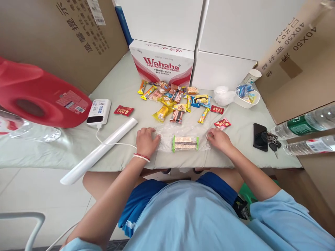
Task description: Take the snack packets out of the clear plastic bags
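Clear thin plastic bag (183, 137) lies flat on the pale green tablecloth (117, 153) near the front edge, straight ahead of the person, and one green-ended wafer snack bar in a see-through wrapper (185, 143) sits in the middle of it, apparently inside, though the film is too sheer to be sure. Left hand (146, 141) rests on the bag's left end, fingers curled together and pressing or pinching the film; right hand (219, 138) is at the right end, fingertips pinched on the edge of the plastic. So by the look of it one snack is bagged and the bag is being held stretched at both ends, not visibly sealed. Left to go, judging from the layout: a loose pile of small wrapped snacks (174, 99), yellow, orange, blue and red packets, well behind the bag, plus a small red sachet (222, 123) just beside the right hand, a second (217, 109) further back and another red sachet (124, 111) off to the left. A long white roll of plastic film (101, 150) lies diagonally to the left, near a white power bank (98, 111) with a cable. Behind the pile a red-and-white Wahaha carton (162, 62). Right side: white bowl (247, 99), paper cup (253, 75), black phone (260, 136) with keys (272, 141), two plastic water bottles (306, 136). Red plastic jug (39, 94) far left.
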